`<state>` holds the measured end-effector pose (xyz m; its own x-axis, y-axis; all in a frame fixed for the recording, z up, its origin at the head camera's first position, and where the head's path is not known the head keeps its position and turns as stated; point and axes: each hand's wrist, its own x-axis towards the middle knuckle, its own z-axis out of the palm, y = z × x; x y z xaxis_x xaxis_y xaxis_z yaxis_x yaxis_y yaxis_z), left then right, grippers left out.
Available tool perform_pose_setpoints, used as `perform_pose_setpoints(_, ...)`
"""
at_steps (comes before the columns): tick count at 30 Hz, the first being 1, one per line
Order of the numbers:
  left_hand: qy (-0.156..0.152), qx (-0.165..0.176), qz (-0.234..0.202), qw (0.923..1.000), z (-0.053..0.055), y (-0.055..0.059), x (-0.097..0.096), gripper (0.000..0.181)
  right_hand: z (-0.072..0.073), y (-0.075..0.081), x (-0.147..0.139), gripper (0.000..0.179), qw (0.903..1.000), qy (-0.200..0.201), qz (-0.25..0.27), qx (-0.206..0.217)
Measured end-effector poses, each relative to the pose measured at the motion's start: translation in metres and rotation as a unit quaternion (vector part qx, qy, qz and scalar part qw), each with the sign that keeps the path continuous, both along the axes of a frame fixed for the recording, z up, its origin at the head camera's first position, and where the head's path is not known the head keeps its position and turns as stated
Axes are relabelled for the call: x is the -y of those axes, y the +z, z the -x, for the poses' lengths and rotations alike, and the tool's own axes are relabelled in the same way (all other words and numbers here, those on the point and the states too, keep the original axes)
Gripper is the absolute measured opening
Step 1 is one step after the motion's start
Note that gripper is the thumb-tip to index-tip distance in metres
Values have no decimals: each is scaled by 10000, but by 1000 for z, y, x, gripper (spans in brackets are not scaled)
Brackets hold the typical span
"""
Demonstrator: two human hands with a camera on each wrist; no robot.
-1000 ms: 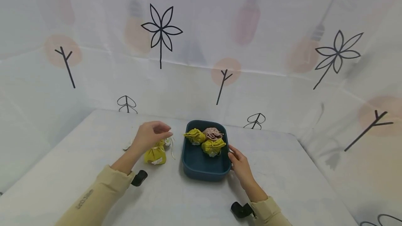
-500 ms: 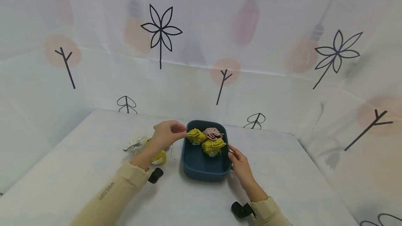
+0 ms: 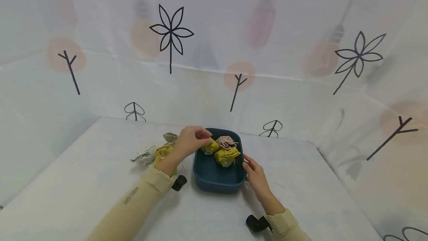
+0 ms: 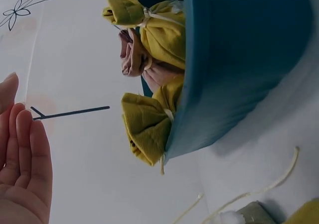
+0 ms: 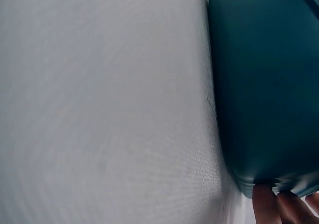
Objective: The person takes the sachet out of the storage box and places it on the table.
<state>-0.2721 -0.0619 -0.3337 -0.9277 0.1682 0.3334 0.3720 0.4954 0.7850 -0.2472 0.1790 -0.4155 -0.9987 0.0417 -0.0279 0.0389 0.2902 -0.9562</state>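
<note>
A dark teal box [image 3: 219, 177] stands on the table, holding a pink drawstring pouch [image 3: 227, 142] and two yellow pouches, one in front [image 3: 227, 157] and one at the left [image 3: 208, 148]. My left hand [image 3: 191, 141] hovers over the box's left rim and overlaps the left yellow pouch in the head view. The left wrist view shows that hand's fingers [image 4: 37, 154] gently bent, with nothing between them, apart from the yellow pouch [image 4: 144, 127]. My right hand [image 3: 256, 177] rests against the box's right side; its fingers [image 5: 266, 201] touch the outer wall.
Left of the box lie more pouches: a yellow one [image 3: 163, 152] partly behind my left wrist, a pale grey one [image 3: 144, 155] and a brownish one [image 3: 170, 137]. A white cloth [image 3: 214, 96] with plant drawings hangs behind the table.
My left hand has moved right, from above the pouches on the table to above the box's left rim, uncovering the pouches behind it. The right hand and the box have stayed put.
</note>
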Motion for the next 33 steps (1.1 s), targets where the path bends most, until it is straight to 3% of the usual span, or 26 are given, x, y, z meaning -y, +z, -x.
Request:
perform_pose_setpoints(12, -461, -34, 129, 9988, 11, 0, -27, 23, 1, 0, 0, 43, 10000, 13, -16, 2)
perform_pose_setpoints(19, -727, 45, 438, 9964, 18, 3, -41, 21, 1, -1, -1, 42, 10000, 10, 21, -2)
perform_pose_setpoints(28, -1636, 268, 1230, 9785, 32, 1, -55, 32, 0, -1, -1, 42, 10000, 20, 63, -69)
perform_pose_setpoints(33, -1803, 380, 1662, 9687, 38, -4, -59, 34, -1, 0, -1, 42, 9999, 35, 68, -91)
